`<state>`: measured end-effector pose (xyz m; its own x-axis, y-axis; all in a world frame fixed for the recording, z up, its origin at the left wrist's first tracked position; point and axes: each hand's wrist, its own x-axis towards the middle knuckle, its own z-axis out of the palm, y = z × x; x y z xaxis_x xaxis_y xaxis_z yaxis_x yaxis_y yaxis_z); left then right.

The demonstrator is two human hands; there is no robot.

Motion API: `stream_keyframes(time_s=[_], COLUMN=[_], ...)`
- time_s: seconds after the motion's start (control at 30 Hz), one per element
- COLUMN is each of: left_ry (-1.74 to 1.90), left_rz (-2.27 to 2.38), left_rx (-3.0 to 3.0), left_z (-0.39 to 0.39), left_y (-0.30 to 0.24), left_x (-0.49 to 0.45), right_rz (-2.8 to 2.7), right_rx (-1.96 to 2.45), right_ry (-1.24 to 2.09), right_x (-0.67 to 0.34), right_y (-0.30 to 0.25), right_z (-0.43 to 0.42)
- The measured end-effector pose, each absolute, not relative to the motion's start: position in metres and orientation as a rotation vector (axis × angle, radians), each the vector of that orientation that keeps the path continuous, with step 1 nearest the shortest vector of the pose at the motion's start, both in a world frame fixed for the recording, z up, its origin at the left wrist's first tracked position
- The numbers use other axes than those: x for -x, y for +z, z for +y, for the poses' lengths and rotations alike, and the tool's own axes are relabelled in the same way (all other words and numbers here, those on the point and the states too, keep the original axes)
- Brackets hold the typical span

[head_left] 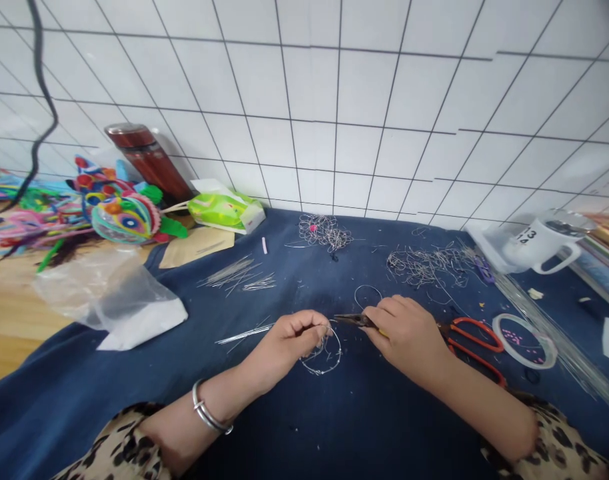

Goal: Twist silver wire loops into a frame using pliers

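Observation:
Pinched between the fingers and thumb of my left hand is a thin silvery wire ring, which hangs below the fingertips with small bits along it. My right hand is wrapped round a pair of needle-nose pliers. The dark jaws point left, close to the wire at my left fingertips; whether they touch it I cannot tell. Behind the pliers a loose wire loop shows above the cloth. Straight wire pieces lie beside my left hand.
Red-handled scissors and a round clear dish with pink beads lie right. Tangled wire and another wire heap sit toward the tiled wall. A white mug, tissue pack, plastic bag and red flask surround the blue cloth.

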<state>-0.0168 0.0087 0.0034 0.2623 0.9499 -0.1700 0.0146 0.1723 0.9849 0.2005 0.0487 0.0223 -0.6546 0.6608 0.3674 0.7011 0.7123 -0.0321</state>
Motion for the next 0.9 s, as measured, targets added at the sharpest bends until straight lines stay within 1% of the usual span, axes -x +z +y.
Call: stream_keyframes(time_s=[0.23,0.5,0.7,0.9], left_ry=[0.913,0.893,0.888,0.891], left_rz=[1.191,1.303,1.311,1.297], left_rx=[-1.342,-1.579,-1.728,-1.787], left_z=[0.009,0.007,0.006,0.007], left_y=[0.011,0.012,0.010,0.008], left_x=[0.017,0.017,0.017,0.018], right_rz=[-2.593,-2.610,-2.627,-2.656], right_rx=[0.946,1.067,1.071,1.058], right_ry=[-0.170,-0.388,-0.372,-0.446], right_x=[-0.197,-0.192,-0.190,-0.192], right_y=[0.030,0.025,0.026,0.025], right_z=[0.040,0.035,0.034,0.034])
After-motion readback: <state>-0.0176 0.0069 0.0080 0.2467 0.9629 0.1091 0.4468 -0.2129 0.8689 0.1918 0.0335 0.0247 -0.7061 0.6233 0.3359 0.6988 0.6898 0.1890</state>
